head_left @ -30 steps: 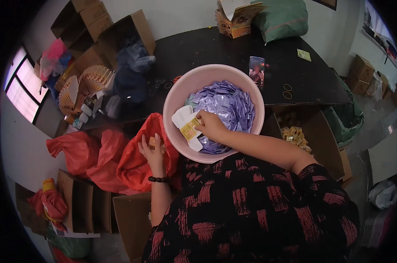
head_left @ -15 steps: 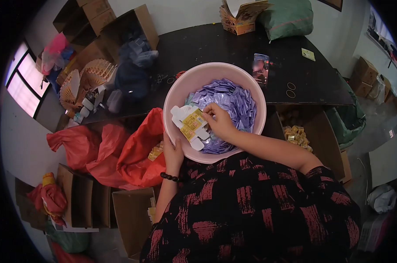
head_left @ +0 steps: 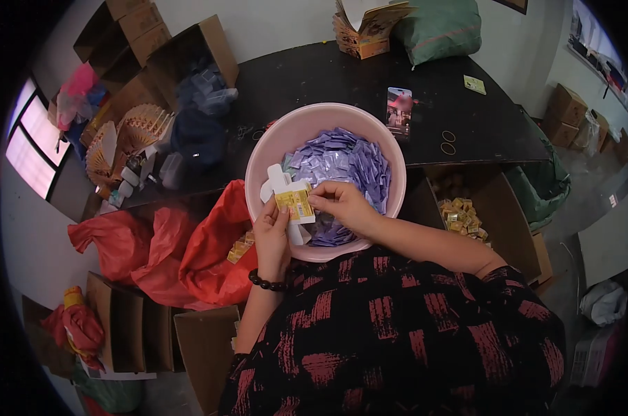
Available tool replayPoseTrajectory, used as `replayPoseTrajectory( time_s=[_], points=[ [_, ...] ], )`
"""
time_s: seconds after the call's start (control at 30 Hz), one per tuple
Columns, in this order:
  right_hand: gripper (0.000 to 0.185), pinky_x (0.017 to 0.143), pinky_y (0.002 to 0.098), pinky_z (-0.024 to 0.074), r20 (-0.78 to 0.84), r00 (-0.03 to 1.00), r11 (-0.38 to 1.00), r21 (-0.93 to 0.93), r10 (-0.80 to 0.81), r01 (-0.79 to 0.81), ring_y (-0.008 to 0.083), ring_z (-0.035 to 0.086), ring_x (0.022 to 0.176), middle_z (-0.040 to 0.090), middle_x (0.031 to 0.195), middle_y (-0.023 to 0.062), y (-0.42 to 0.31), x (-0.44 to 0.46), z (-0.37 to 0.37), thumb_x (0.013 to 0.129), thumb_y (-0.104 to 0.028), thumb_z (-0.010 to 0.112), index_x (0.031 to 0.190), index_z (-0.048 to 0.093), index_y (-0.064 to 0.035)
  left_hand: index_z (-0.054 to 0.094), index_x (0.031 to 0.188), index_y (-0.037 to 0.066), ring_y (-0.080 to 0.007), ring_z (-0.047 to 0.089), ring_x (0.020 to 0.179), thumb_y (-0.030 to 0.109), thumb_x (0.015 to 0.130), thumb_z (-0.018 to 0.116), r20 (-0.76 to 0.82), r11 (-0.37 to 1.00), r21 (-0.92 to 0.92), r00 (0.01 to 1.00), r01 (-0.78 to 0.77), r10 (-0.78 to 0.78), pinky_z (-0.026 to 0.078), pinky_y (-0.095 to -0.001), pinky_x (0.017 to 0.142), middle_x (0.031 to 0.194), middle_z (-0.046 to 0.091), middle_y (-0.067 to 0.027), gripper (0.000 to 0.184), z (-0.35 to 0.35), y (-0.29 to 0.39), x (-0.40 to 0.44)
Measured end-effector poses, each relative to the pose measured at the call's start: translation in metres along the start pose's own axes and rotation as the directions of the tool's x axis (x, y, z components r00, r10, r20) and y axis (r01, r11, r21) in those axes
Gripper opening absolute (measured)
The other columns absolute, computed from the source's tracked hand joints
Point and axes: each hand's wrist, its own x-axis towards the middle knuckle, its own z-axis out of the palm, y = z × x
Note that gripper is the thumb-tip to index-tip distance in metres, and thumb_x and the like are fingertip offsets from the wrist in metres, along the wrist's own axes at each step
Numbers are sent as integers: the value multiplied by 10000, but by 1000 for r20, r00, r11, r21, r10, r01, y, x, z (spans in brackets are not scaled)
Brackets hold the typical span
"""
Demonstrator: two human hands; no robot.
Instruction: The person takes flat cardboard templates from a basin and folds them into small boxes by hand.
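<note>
Over the pink basin (head_left: 257,163), my two hands hold a small yellow-and-white carton (head_left: 294,201) with unfolded flaps. My left hand (head_left: 271,232), wearing a dark bead bracelet, is closed on its left and lower side, thumb on the yellow face. At the right edge my right hand (head_left: 342,203) pinches it between thumb and fingers. Other white carton flaps (head_left: 276,177) show behind it at the basin's left side. Many small purple packets (head_left: 355,163) fill the basin. Whether the carton contains anything, I cannot tell.
A red bag (head_left: 220,229) with yellow cartons lies left of the basin. To the right, a cardboard box (head_left: 511,222) holds small yellow boxes (head_left: 461,216). A phone (head_left: 399,111) and two rings (head_left: 448,142) lie on the black table (head_left: 314,76). Folding fans (head_left: 130,135) are at left.
My left hand has come up from the basin's rim onto the carton. The carton is more folded together and turned. My right hand still grips its right edge. The view has shifted slightly.
</note>
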Motion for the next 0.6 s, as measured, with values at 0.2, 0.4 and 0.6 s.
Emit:
replayPoseTrajectory(
  time_s=[0.2,0.4,0.6],
  points=[
    [241,812,238,496,135,968,945,224,212,-238,104,593,906,597,1007,53,-8,-8,-8,828,-69,674,1032,570,5,355,1352,-48,-164,512,1131,97,965,449,139,990,-126,990,57,-40,407,-274,962,1274,503,-116,424,6,-15,-4],
    [311,867,268,503,30,992,989,79,122,-124,158,588,1012,568,1078,77,-8,-10,-5,818,-53,682,1082,526,-4,379,1335,-28,-147,505,1119,126,973,453,263,995,100,965,-19,-8,397,-253,943,1256,508,-100,401,8,-8,-16],
    [326,858,294,502,43,963,899,-349,-266,264,187,597,1011,548,1120,99,-18,-14,-2,825,-73,663,1123,542,-20,408,1322,-27,-196,512,1139,2,880,580,182,988,77,976,-133,118,440,-296,945,1265,503,-137,476,17,8,-18]
  ],
)
